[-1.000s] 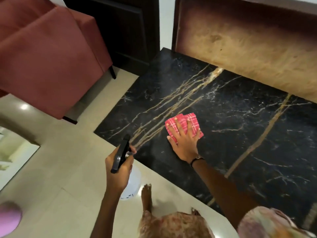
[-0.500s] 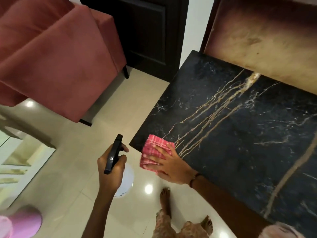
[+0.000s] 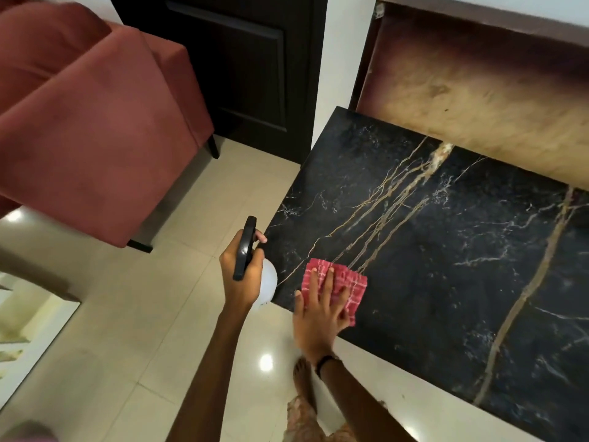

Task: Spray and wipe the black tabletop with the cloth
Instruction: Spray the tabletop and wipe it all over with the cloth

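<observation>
Both hands are busy, the right hand (image 3: 322, 309) pressing flat on the red cloth (image 3: 338, 287) at the black surface's (image 3: 446, 266) near corner, the left hand (image 3: 243, 275) gripping the spray bottle (image 3: 266, 287), with most wiping seemingly left.

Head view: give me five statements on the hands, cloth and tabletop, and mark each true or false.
1. The right hand presses the red checked cloth flat on the black tabletop. True.
2. The left hand is empty. False: it holds a spray bottle.
3. The cloth lies at the tabletop's far edge by the wall. False: it lies near the near left corner.
4. The spray bottle stands on the tabletop. False: it is held beside the table, over the floor.
5. A red armchair stands left of the table. True.
</observation>
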`<state>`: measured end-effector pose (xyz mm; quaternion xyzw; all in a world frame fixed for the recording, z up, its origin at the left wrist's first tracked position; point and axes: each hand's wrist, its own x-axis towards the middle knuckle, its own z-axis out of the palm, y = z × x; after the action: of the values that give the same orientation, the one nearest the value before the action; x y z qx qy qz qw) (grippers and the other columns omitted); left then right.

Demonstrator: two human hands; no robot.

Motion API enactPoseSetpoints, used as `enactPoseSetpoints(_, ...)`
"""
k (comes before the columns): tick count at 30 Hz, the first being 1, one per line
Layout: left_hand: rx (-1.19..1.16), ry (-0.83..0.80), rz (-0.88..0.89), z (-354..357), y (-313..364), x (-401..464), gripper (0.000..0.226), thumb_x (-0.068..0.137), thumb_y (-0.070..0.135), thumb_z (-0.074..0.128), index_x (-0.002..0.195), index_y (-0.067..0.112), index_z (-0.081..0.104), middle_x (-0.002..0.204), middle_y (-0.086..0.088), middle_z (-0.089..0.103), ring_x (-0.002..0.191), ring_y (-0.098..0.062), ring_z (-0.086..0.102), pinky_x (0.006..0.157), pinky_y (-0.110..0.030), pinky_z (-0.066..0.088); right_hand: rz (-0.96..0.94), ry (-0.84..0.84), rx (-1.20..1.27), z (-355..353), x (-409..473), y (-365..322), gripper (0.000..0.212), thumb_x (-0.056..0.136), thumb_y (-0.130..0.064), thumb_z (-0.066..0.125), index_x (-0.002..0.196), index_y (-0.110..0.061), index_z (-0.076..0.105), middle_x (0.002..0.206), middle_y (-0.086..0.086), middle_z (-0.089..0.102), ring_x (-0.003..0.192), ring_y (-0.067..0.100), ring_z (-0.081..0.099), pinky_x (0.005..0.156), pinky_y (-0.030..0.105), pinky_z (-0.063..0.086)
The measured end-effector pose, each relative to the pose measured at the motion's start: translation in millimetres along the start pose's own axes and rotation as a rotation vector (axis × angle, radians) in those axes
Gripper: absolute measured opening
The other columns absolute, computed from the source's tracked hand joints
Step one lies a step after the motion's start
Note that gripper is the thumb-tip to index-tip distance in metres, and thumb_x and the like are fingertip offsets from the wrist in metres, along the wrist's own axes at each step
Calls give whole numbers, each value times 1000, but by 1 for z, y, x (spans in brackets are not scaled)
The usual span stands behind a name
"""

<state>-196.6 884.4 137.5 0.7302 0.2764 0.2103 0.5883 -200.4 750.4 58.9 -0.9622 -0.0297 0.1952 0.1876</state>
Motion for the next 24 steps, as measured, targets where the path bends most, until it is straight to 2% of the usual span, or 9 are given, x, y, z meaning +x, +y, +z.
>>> enactPoseSetpoints(2,9,12,-5,6,-4,4,34,79,7,46,83,37,61,73,4,59,63,-18,52,72,-42,46,60,-48,102,2,2,-18,61,95,-51,19,151,-32,7,161,-1,0,145,39,-5,105,69,15)
enactPoseSetpoints(4,15,38,-20,12,-6,6,38,82,5,48,83,41,60,71,6,58,67,-23,53,79,-51,51,85,-125,187,6,13,-24,56,100,-44,25,151,-35,4,160,-7,-9,145,35,-13,109,67,8)
enactPoseSetpoints(8,33,93,-81,22,-3,5,45,87,-3,51,84,41,54,71,-2,56,74,-38,58,88,-58,51,-55,-158,211,6,28,-4,47,99,-38,30,146,-30,29,159,-9,5,147,27,0,112,60,9)
enactPoseSetpoints(11,39,80,-68,23,-5,3,37,86,4,51,85,40,55,74,-13,58,75,-39,58,87,-55,51,-125,-182,250,-2,27,15,52,96,-43,33,146,-33,28,159,-6,12,146,26,9,113,55,12)
enactPoseSetpoints(13,48,59,-60,22,-8,2,26,84,10,51,92,34,56,85,-22,63,84,-42,61,86,-43,53,-175,-200,182,-6,26,21,59,89,-49,29,146,-34,27,159,-5,12,146,28,10,114,57,12)
enactPoseSetpoints(15,89,38,-66,20,-10,0,26,85,6,57,108,19,57,99,-11,63,92,-29,61,81,-16,49,-195,-215,139,-9,23,21,56,94,-43,38,147,-33,25,159,-5,11,145,29,7,114,57,13)
enactPoseSetpoints(16,113,37,-73,20,-10,-1,32,85,5,60,115,14,55,105,-3,59,96,-21,58,79,-10,44,-199,-210,145,-11,20,21,54,96,-38,43,147,-32,25,159,-6,12,145,29,6,115,57,13)
enactPoseSetpoints(19,151,49,-162,19,-4,-6,41,84,10,64,124,14,53,110,4,58,99,-12,53,87,-22,41,-229,-171,247,-20,10,18,55,96,-30,51,147,-28,29,157,-4,18,145,28,8,115,56,16)
enactPoseSetpoints(24,51,89,-257,31,22,-12,23,90,8,55,110,7,64,113,-13,67,108,-26,61,91,-26,40,-319,-132,439,-54,1,22,54,96,-19,54,145,-21,33,154,-1,27,144,22,16,118,44,20)
